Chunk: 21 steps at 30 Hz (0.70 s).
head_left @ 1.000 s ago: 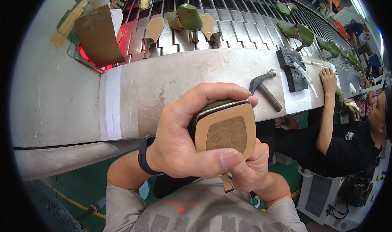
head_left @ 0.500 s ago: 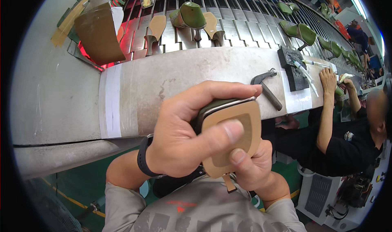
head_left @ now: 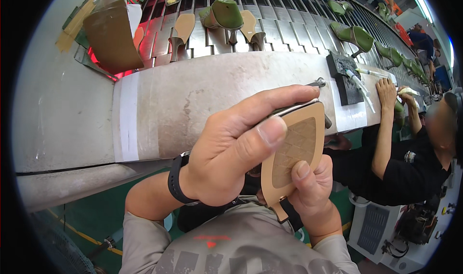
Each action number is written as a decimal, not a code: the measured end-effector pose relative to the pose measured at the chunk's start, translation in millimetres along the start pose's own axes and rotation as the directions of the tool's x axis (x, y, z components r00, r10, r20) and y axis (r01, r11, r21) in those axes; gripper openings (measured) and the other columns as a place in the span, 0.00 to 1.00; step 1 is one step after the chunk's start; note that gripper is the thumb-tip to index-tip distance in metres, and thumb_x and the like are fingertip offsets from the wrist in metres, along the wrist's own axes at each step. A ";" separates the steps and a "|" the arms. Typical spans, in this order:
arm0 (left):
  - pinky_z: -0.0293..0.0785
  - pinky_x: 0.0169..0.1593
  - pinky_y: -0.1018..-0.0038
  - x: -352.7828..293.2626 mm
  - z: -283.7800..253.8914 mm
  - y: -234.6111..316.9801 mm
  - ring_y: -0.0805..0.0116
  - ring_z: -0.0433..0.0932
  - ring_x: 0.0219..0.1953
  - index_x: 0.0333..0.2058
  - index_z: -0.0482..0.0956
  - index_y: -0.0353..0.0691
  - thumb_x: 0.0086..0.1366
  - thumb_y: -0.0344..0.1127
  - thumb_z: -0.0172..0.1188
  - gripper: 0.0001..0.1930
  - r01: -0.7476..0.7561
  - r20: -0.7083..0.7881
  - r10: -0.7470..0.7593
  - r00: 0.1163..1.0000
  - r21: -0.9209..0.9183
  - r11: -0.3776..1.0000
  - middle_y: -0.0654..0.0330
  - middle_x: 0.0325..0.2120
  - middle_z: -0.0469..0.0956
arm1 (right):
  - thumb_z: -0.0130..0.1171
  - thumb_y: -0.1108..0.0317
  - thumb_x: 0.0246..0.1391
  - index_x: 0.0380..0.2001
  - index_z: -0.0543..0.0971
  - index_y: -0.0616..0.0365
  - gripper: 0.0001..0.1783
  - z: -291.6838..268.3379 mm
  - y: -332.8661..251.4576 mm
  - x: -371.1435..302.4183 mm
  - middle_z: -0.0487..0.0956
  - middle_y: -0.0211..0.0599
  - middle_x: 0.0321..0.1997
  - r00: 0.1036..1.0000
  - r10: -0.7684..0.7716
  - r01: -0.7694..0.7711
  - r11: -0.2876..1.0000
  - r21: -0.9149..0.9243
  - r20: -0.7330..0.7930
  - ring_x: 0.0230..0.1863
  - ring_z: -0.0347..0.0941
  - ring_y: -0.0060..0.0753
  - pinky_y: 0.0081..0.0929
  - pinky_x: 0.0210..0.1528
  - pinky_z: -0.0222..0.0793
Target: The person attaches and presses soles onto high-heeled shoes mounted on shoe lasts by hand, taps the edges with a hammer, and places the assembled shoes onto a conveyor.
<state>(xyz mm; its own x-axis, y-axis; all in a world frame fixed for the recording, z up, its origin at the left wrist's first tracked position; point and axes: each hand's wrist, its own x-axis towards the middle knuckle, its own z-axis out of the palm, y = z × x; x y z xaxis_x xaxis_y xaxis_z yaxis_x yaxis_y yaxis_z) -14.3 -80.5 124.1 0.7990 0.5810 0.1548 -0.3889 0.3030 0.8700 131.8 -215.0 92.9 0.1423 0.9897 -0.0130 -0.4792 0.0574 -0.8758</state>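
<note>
I hold a shoe with a tan sole (head_left: 295, 153) sole-up, close to the camera. The sole has a darker, diamond-patterned patch in its middle. My left hand (head_left: 231, 148) wraps the shoe from the left, thumb pressed on the sole's upper edge and fingers curled over the toe. My right hand (head_left: 311, 192) grips it from below, thumb on the patterned patch. A black band sits on my left wrist. The shoe's upper is hidden behind my hands.
A worn white workbench ledge (head_left: 202, 95) runs in front of a slatted metal conveyor (head_left: 289, 28) carrying several green heeled shoes (head_left: 224, 13) and tan soles (head_left: 181, 30). A hammer's head (head_left: 318, 83) shows behind my fingers. A person in black (head_left: 410, 163) works at right.
The shoe has tilted and risen, its toe swinging up and to the right. My left thumb slid up to the sole's top edge, and my right thumb now rests on the patterned patch.
</note>
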 end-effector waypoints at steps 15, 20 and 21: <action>0.72 0.67 0.68 53.5 -43.0 -10.8 0.66 0.78 0.63 0.69 0.68 0.26 0.81 0.45 0.53 0.29 -0.194 0.177 0.160 0.971 0.191 0.962 0.50 0.63 0.78 | 0.50 0.59 0.77 0.48 0.82 0.71 0.22 -14.1 -28.0 38.4 0.87 0.46 0.32 0.993 0.052 -0.058 0.996 -0.061 -0.102 0.25 0.84 0.30 0.24 0.27 0.81; 0.71 0.68 0.68 51.9 -42.4 -10.1 0.65 0.77 0.64 0.70 0.67 0.26 0.80 0.41 0.55 0.29 -0.213 0.174 0.169 0.970 0.283 0.935 0.49 0.64 0.77 | 0.53 0.59 0.76 0.46 0.83 0.72 0.21 -20.9 -27.8 44.0 0.87 0.46 0.33 0.997 0.013 -0.021 0.995 -0.100 -0.077 0.26 0.85 0.30 0.24 0.28 0.82; 0.71 0.69 0.68 51.5 -42.5 -10.2 0.65 0.76 0.65 0.70 0.66 0.26 0.80 0.40 0.56 0.29 -0.233 0.189 0.182 0.965 0.299 0.925 0.49 0.65 0.76 | 0.54 0.60 0.75 0.46 0.83 0.72 0.21 -21.6 -28.6 44.7 0.87 0.46 0.33 0.998 0.007 -0.014 0.992 -0.124 -0.059 0.27 0.85 0.30 0.25 0.28 0.82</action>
<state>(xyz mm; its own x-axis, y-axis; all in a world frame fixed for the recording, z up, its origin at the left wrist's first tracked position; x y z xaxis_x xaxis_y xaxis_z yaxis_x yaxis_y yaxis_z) 11.3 -21.5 103.3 0.7869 0.4733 0.3959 -0.4087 -0.0809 0.9091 170.6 -175.2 106.9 0.1895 0.9807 -0.0474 -0.3703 0.0267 -0.9285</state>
